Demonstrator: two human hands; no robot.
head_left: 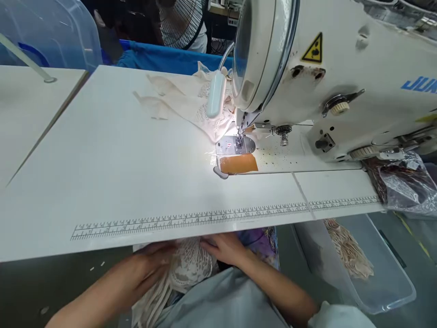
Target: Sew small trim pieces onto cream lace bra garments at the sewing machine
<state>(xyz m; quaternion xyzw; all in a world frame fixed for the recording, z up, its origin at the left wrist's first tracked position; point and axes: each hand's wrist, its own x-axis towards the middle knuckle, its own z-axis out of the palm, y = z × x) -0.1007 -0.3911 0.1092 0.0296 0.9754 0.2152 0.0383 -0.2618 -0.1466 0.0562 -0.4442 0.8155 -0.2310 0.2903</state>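
White lace fabric (191,264) lies bunched in my lap, just below the front edge of the table. My left hand (155,262) is closed on its left side, fingers bent and shaded. On the other side my right hand (225,248) grips the lace, thumb toward the middle; the table edge partly hides its fingers. Long pale strips (155,300) hang down below the left hand. Above, on the table, a pale lace-trimmed garment piece (184,98) lies behind and left of the sewing machine (327,91) needle, touched by neither hand.
A small lamp (216,95) lights the needle plate (232,145), beside orange tape (239,164). A printed ruler (191,221) runs along the table's front edge. At right are a plastic-wrapped bundle (406,182) and a clear bin (385,287) holding folded beige fabric. A fan (180,23) stands behind.
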